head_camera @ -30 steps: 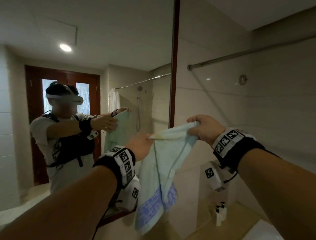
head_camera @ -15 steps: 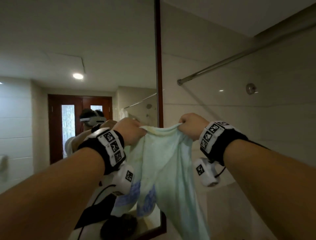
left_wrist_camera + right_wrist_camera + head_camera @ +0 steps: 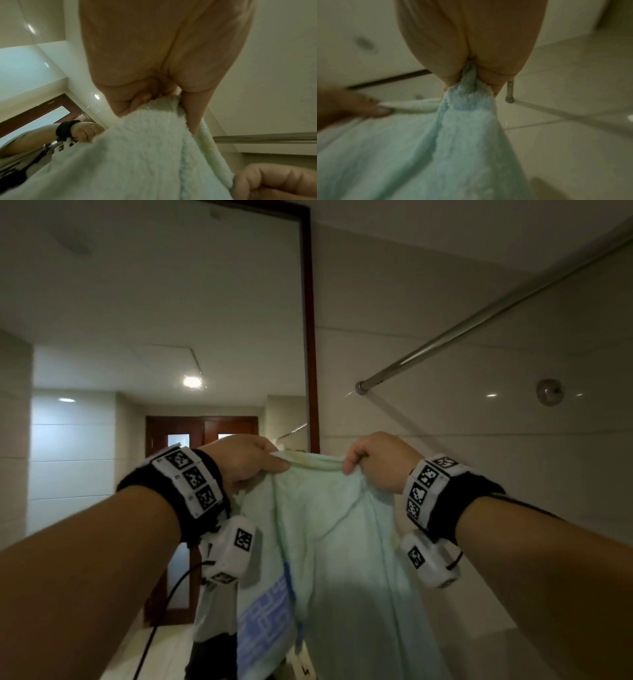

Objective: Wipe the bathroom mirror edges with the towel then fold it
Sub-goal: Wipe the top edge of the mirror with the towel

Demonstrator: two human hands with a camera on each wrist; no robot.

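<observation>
A pale green towel with a blue patterned band hangs from both raised hands in front of the mirror's dark wooden right edge. My left hand pinches its top hem at the left, and my right hand grips the hem at the right. In the left wrist view the left hand clamps the fluffy towel. The right wrist view has the right hand bunching the towel. The mirror glass fills the left half of the head view.
A metal shower rail runs from the tiled wall up to the right. A round wall fitting sits beyond it. The mirror reflects a brown door and ceiling lights.
The hands have drawn closer together, so the hem between them sags less wide. The view has tilted upward, bringing the mirror's top right corner into sight and hiding my reflection.
</observation>
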